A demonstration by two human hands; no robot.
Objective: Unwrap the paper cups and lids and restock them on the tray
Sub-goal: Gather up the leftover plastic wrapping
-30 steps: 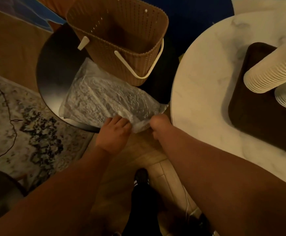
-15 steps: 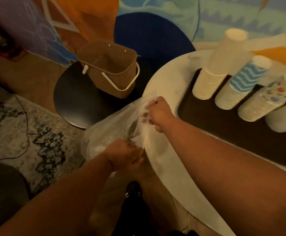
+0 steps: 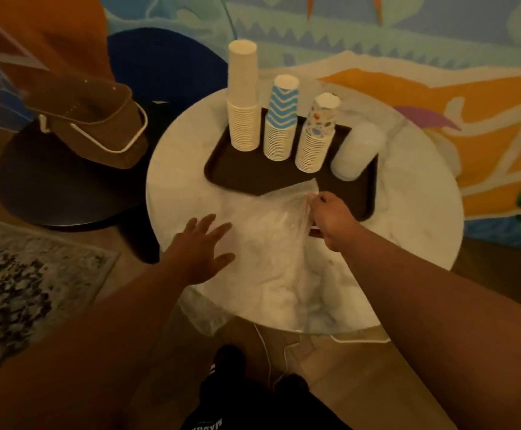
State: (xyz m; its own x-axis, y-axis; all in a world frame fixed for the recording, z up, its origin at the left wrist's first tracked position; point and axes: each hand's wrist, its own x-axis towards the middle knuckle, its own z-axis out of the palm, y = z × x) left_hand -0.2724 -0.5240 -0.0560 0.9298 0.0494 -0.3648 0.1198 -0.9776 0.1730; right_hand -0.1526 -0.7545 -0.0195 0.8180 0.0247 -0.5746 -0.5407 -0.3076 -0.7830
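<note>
A clear plastic bag (image 3: 262, 240) lies across the near half of the round white table (image 3: 408, 218), one end hanging over the front edge. My right hand (image 3: 330, 215) pinches the bag's far end at the near rim of the dark tray (image 3: 240, 178). My left hand (image 3: 201, 248) is spread with straight fingers at the bag's left side. On the tray stand a plain white cup stack (image 3: 243, 97), a blue zigzag cup stack (image 3: 281, 119), a colourful patterned cup stack (image 3: 316, 135) and a stack of clear lids (image 3: 357, 150). What is in the bag cannot be made out.
A brown woven basket (image 3: 98, 119) with a white handle sits on a low black round table (image 3: 51, 187) to the left. A patterned rug (image 3: 26, 287) covers the floor at the left. A painted wall rises behind the tables. My dark shoe (image 3: 228, 358) shows below.
The plastic bag has come from the low black table up onto the white table. My left hand has let go of it and opened; my right hand still pinches its end, now by the tray.
</note>
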